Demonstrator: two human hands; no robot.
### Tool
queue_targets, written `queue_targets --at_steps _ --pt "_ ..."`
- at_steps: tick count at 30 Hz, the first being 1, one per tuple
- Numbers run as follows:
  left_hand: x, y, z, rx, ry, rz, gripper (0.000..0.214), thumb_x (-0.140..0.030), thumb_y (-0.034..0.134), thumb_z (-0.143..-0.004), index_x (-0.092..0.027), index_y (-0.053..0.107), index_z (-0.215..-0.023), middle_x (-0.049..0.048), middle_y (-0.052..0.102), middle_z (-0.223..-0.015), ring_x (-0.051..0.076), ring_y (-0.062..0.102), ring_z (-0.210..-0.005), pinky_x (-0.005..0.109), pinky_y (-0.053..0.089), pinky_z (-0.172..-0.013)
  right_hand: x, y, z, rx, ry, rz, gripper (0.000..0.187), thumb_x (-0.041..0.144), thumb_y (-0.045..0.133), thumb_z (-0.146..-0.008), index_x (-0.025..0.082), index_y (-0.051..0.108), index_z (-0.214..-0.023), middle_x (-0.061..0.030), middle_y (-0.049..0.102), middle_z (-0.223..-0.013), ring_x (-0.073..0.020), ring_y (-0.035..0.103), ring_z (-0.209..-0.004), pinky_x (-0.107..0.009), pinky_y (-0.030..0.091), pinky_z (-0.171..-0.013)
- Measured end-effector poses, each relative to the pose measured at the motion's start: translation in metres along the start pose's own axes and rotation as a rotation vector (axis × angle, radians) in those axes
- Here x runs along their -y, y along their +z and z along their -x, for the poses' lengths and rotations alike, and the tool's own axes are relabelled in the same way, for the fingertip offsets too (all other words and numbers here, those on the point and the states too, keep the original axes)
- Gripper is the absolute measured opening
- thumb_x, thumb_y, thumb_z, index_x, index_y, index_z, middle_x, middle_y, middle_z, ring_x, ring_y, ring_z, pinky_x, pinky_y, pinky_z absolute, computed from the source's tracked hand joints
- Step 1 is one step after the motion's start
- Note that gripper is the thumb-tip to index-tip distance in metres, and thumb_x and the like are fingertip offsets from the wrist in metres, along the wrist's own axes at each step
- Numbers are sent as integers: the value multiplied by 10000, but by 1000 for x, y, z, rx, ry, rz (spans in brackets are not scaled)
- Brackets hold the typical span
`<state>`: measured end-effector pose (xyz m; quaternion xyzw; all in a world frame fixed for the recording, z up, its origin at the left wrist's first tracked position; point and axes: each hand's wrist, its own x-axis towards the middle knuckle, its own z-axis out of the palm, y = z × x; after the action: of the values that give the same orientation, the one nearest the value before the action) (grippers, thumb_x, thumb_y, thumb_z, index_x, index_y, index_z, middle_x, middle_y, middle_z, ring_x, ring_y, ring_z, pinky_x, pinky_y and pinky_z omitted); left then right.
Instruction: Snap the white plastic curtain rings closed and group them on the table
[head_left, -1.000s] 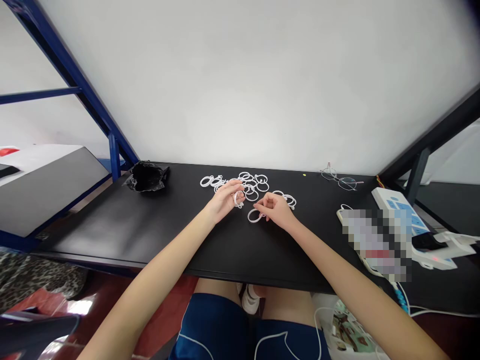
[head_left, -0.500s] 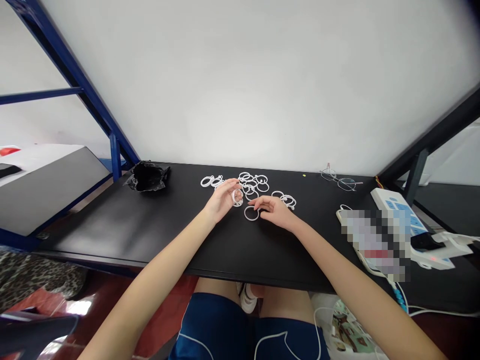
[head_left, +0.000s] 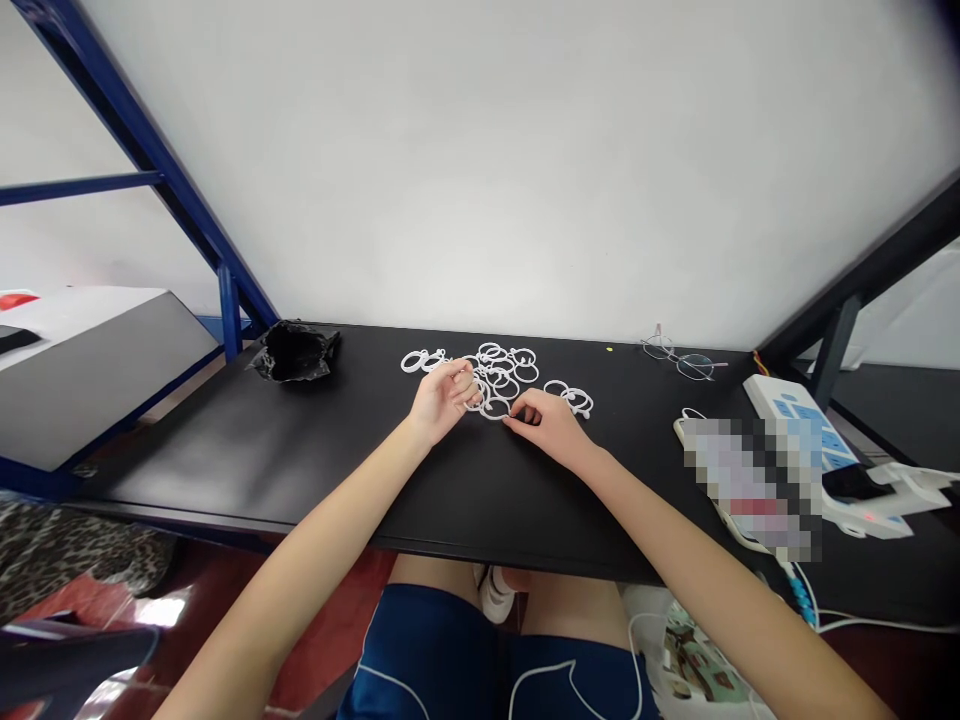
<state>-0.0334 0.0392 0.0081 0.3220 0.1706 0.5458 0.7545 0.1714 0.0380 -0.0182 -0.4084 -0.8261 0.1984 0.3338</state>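
Several white rings, each with a small round nub like a curtain ring's eyelet, lie in a loose pile (head_left: pixel 498 366) on the black table. My right hand (head_left: pixel 553 425) pinches the edge of one white curtain ring (head_left: pixel 494 410) between thumb and forefinger, at the near side of the pile. On the left, my left hand (head_left: pixel 444 398) is closed, its fingers curled beside the rings at the pile's left edge. Whatever its fingers hold, if anything, is hidden. A smaller group of white rings (head_left: pixel 576 400) rests just past my right hand.
On the table (head_left: pixel 300 450), a crumpled black plastic bag (head_left: pixel 298 355) sits open at the left. Eyeglasses (head_left: pixel 684 360) lie at the back right. A phone (head_left: pixel 739 490), a power strip (head_left: pixel 799 425) and white cables occupy the right side. A wall rises behind.
My right hand has taken a pinch on the near ring, which has shifted slightly away from me and left against the pile. The left fingers have curled in more.
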Motion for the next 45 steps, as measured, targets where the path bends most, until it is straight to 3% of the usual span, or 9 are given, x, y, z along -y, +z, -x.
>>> queue_targets --at_steps 6,10,15,23,27,34,37,40,45 --pt "9 7 3 79 -108 -61 179 -220 536 -839 -146 560 -678 -53 288 -505 85 354 -482 280 466 -711 5 -7 0 10 -13 -27 102 268 667 -782 196 620 -837 10 588 -742 -99 477 -540 -262 400 -565" --pt "9 6 2 58 -88 -71 215 -249 559 -821 -168 516 -626 -52 282 -508 92 355 -489 347 471 -839 10 -7 2 101 -61 -105 154 250 648 -780 206 627 -926 -3 616 -831 -91 483 -546 -251 406 -564" --pt "4 6 4 18 -51 -66 200 -258 587 -778 -183 492 -618 -49 287 -511 104 377 -505 421 456 -915 10 3 3 33 -66 -23 203 354 704 -767 207 621 -881 15 551 -711 -108 447 -551 -261 387 -573" --pt "7 8 4 57 -69 -93 223 -256 592 -767 -189 482 -585 -24 346 -509 148 486 -578 464 431 -967 10 1 4 -8 -136 21 132 328 670 -806 201 636 -819 36 455 -634 -107 429 -546 -255 358 -572" --pt "7 7 5 102 -68 -96 222 -252 568 -790 -185 499 -589 -30 336 -476 136 470 -545 467 411 -1002 12 -1 4 47 -138 37 218 389 719 -766 201 650 -851 30 477 -666 -110 445 -570 -250 363 -575" --pt "6 7 5 116 -104 -106 220 -268 574 -798 -175 530 -603 -34 334 -456 126 463 -521 435 437 -958 13 3 3 2 -116 23 85 275 602 -830 210 623 -779 16 500 -643 -120 454 -556 -264 371 -575" --pt "6 4 4 91 -72 -72 141 -268 595 -778 -156 585 -691 1 493 -594 135 530 -606 403 468 -892 12 2 2 -66 -92 -12 112 290 579 -847 213 625 -780 -4 537 -665 -131 459 -558 -286 391 -584" --pt "7 4 3 -3 6 -141 152 -267 632 -763 -169 640 -879 54 639 -969 155 598 -781 347 476 -848 13 0 1 -145 -50 -43 141 340 589 -851 218 635 -798 -21 570 -686 -143 478 -570 -303 413 -591" --pt "14 10 4 -67 97 -419 371 -239 732 -747 -241 638 -1106 69 552 -1303 140 598 -884 289 463 -819 15 -2 0 -156 77 -200 225 445 642 -816 221 652 -792 -12 581 -673 -128 480 -526 -295 420 -535"
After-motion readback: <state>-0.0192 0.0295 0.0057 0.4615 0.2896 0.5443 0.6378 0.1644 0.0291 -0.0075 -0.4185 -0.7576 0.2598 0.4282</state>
